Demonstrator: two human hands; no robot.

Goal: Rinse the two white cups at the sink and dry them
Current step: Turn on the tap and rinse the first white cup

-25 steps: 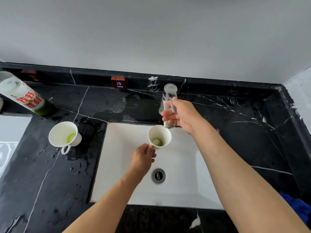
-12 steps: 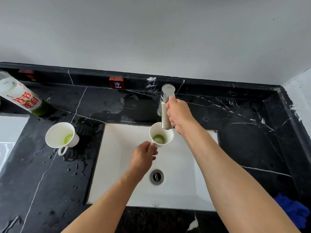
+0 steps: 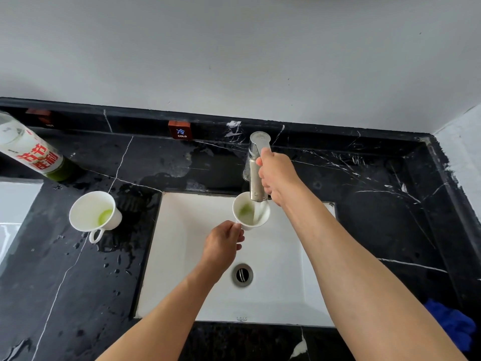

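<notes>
My left hand (image 3: 223, 245) is pinched shut on the handle of a white cup (image 3: 250, 210), holding it over the sink (image 3: 187, 256) just past my fingertips. Green residue sits in the cup's bottom. Water runs from the faucet (image 3: 256, 168) spout into the cup's right side. My right hand (image 3: 277, 175) is wrapped around the faucet lever, directly beyond the held cup, fingers closed on the metal. The second white cup (image 3: 92, 213) stands upright on the wet black countertop (image 3: 377, 209), well to the left of my left hand, handle toward me, green residue inside. Drain (image 3: 242, 274) lies just below and right of my left hand. Spray can (image 3: 31, 149) far left; blue cloth (image 3: 453, 324) by my right forearm.
</notes>
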